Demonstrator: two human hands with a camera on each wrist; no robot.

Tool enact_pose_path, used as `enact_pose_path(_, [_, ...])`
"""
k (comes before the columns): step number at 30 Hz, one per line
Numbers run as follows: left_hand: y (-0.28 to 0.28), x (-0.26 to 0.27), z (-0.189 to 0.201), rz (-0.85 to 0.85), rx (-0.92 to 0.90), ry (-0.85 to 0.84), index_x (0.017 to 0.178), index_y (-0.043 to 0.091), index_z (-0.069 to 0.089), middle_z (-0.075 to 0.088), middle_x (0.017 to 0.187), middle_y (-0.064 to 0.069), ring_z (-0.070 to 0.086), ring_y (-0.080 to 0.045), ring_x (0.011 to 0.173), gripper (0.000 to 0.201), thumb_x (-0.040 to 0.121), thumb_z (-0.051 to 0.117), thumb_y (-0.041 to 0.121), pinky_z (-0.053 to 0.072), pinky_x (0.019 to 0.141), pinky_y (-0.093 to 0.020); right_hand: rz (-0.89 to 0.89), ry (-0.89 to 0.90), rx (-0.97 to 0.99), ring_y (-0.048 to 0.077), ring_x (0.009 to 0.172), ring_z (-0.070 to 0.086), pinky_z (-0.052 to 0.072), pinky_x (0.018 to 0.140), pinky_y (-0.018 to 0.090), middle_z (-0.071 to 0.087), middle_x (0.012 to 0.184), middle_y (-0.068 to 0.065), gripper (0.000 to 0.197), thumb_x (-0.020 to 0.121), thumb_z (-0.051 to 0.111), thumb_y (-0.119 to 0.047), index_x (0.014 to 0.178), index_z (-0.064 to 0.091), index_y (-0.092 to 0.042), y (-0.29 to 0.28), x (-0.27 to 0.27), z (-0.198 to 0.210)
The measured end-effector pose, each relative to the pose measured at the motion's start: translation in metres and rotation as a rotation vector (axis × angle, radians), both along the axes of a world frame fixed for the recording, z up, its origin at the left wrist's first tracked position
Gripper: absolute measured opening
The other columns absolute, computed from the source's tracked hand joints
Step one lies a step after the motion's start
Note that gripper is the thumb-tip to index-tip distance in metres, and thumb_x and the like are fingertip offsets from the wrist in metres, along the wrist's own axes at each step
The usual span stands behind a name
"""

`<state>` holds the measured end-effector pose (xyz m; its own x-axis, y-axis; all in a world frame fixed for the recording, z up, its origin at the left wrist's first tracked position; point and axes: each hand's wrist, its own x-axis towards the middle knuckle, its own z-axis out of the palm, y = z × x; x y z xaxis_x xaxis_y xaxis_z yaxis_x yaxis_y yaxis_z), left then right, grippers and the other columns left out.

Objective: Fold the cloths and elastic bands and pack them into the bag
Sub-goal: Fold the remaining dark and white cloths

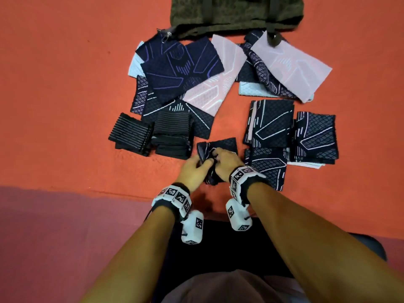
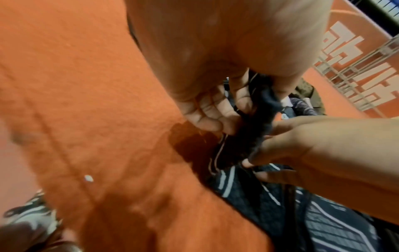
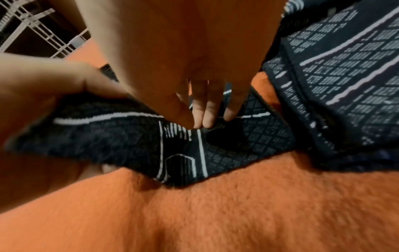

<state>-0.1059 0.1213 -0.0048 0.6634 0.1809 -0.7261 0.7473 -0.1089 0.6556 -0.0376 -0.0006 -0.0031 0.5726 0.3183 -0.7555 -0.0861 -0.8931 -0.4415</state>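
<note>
A dark cloth with white lines (image 1: 220, 145) lies bunched on the orange floor right in front of me, and both hands hold it. My left hand (image 1: 202, 164) grips its left edge, fingers curled round the fabric (image 2: 261, 105). My right hand (image 1: 216, 155) pinches a fold near the middle, thumb and fingertips (image 3: 205, 117) meeting on the cloth (image 3: 129, 134). The olive green bag (image 1: 236, 14) lies at the far edge. Black elastic bands (image 1: 131, 136) sit stacked to the left of my hands.
A loose pile of dark and pink cloths (image 1: 181, 77) spreads out below the bag. Folded dark cloths form stacks (image 1: 271, 123) at the right, one close to my right wrist (image 3: 345, 68). A darker red strip of floor (image 1: 65, 215) lies near me.
</note>
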Motion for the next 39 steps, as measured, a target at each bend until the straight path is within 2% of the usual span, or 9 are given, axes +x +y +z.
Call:
enact_pose_path(3, [-0.014, 0.013, -0.003, -0.065, -0.007, 0.018, 0.092, 0.027, 0.065, 0.072, 0.091, -0.006, 0.069, -0.024, 0.083, 0.030, 0.084, 0.059, 0.055, 0.057, 0.083, -0.049, -0.126, -0.058, -0.015, 0.034, 0.104, 0.062, 0.050, 0.087, 0.036, 0.068, 0.109, 0.017, 0.027, 0.097, 0.042, -0.019, 0.115, 0.060, -0.012, -0.012, 0.003, -0.003])
enact_pose_path(6, [-0.020, 0.018, -0.007, -0.091, -0.014, 0.022, 0.080, 0.024, 0.055, 0.063, 0.079, 0.001, 0.064, -0.016, 0.070, 0.026, 0.097, 0.054, 0.044, 0.054, 0.075, -0.041, -0.207, -0.102, -0.024, 0.037, 0.104, 0.060, 0.045, 0.084, 0.038, 0.066, 0.108, 0.021, 0.034, 0.103, 0.036, -0.029, 0.111, 0.060, -0.007, -0.022, 0.004, -0.008])
enact_pose_path(12, [-0.016, 0.018, -0.013, -0.103, -0.035, 0.047, 0.110, 0.026, 0.055, 0.066, 0.083, -0.003, 0.062, -0.015, 0.066, 0.014, 0.105, 0.041, 0.025, 0.046, 0.059, -0.026, -0.355, -0.083, -0.027, 0.038, 0.111, 0.057, 0.042, 0.092, 0.038, 0.064, 0.117, 0.021, 0.050, 0.105, 0.029, -0.043, 0.120, 0.059, -0.007, -0.031, 0.010, -0.003])
enact_pose_path(16, [-0.011, 0.018, -0.014, -0.196, 0.012, 0.026, 0.121, 0.030, 0.053, 0.065, 0.083, -0.008, 0.061, -0.016, 0.066, 0.035, 0.100, 0.040, 0.005, 0.050, 0.064, -0.030, -0.286, -0.082, -0.078, 0.034, 0.100, 0.063, 0.052, 0.089, 0.037, 0.067, 0.105, 0.013, 0.021, 0.093, 0.055, -0.023, 0.112, 0.059, -0.015, -0.030, 0.008, -0.001])
enact_pose_path(21, [-0.004, 0.014, -0.015, -0.185, 0.139, -0.031, 0.119, 0.049, 0.048, 0.064, 0.075, -0.014, 0.063, -0.029, 0.064, 0.050, 0.092, 0.048, 0.006, 0.057, 0.067, -0.043, -0.271, -0.134, -0.102, 0.032, 0.098, 0.065, 0.054, 0.090, 0.039, 0.067, 0.103, 0.010, 0.024, 0.090, 0.055, -0.013, 0.113, 0.059, -0.019, -0.027, 0.012, 0.002])
enact_pose_path(24, [-0.005, 0.011, -0.015, -0.233, 0.240, -0.026, 0.123, 0.033, 0.041, 0.059, 0.067, -0.007, 0.060, -0.027, 0.061, 0.042, 0.091, 0.055, 0.010, 0.052, 0.065, -0.036, -0.161, -0.127, -0.187, 0.035, 0.101, 0.063, 0.053, 0.088, 0.041, 0.065, 0.108, 0.014, 0.035, 0.092, 0.054, -0.014, 0.127, 0.050, -0.014, -0.025, 0.016, 0.006])
enact_pose_path(28, [-0.002, 0.009, -0.021, -0.227, 0.339, 0.083, 0.117, 0.010, 0.037, 0.065, 0.097, -0.007, 0.064, -0.030, 0.091, 0.041, 0.091, 0.065, 0.025, 0.051, 0.085, -0.040, -0.042, -0.145, -0.276, 0.036, 0.100, 0.064, 0.050, 0.080, 0.042, 0.064, 0.111, 0.016, 0.053, 0.092, 0.058, -0.017, 0.137, 0.031, -0.009, -0.024, 0.020, 0.013])
enact_pose_path(33, [0.001, 0.013, -0.022, -0.254, 0.330, 0.078, 0.115, 0.014, 0.050, 0.068, 0.100, -0.007, 0.067, -0.030, 0.094, 0.021, 0.097, 0.055, 0.024, 0.052, 0.090, -0.039, 0.030, -0.177, -0.297, 0.036, 0.100, 0.064, 0.049, 0.078, 0.041, 0.063, 0.112, 0.016, 0.049, 0.092, 0.056, -0.012, 0.136, 0.036, -0.009, -0.023, 0.022, 0.017])
enact_pose_path(39, [0.003, 0.018, -0.024, -0.236, 0.335, 0.089, 0.119, 0.010, 0.055, 0.066, 0.100, -0.004, 0.063, -0.026, 0.100, 0.026, 0.095, 0.059, 0.021, 0.048, 0.092, -0.031, 0.056, -0.169, -0.308, 0.036, 0.106, 0.062, 0.050, 0.086, 0.042, 0.051, 0.129, 0.014, 0.050, 0.090, 0.057, -0.011, 0.137, 0.041, -0.011, -0.020, 0.020, 0.014])
